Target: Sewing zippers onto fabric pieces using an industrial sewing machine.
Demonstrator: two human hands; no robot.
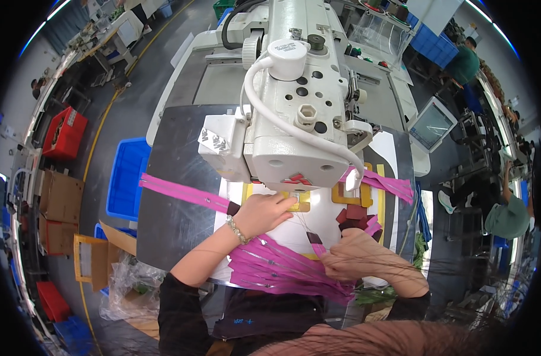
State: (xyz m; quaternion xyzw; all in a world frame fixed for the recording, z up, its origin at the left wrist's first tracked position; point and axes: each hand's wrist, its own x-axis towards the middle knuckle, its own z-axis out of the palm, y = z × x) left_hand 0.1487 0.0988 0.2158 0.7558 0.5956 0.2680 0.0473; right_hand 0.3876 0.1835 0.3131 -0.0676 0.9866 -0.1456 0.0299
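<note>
My left hand (267, 212), with a beaded bracelet at the wrist, reaches under the sewing machine head. Its fingers are stretched out over a yellow template (303, 206) on the white plate, thumb a little apart; I cannot make out anything held in them. My right hand (353, 255) is closed on a pink zipper (319, 248) with a dark end tab, and thin threads run up from that tab. A fanned pile of pink zippers (276, 270) lies at the near table edge between my forearms. Another pink zipper (184, 193) stretches leftward from beside my left wrist.
The white sewing machine head (300, 154) hangs just beyond my hands. Dark red patches (355, 215) and a yellow frame (342, 196) lie right of centre. More pink zippers (392, 185) are at the right. A blue bin (128, 178) stands left; a screen (432, 124) stands right.
</note>
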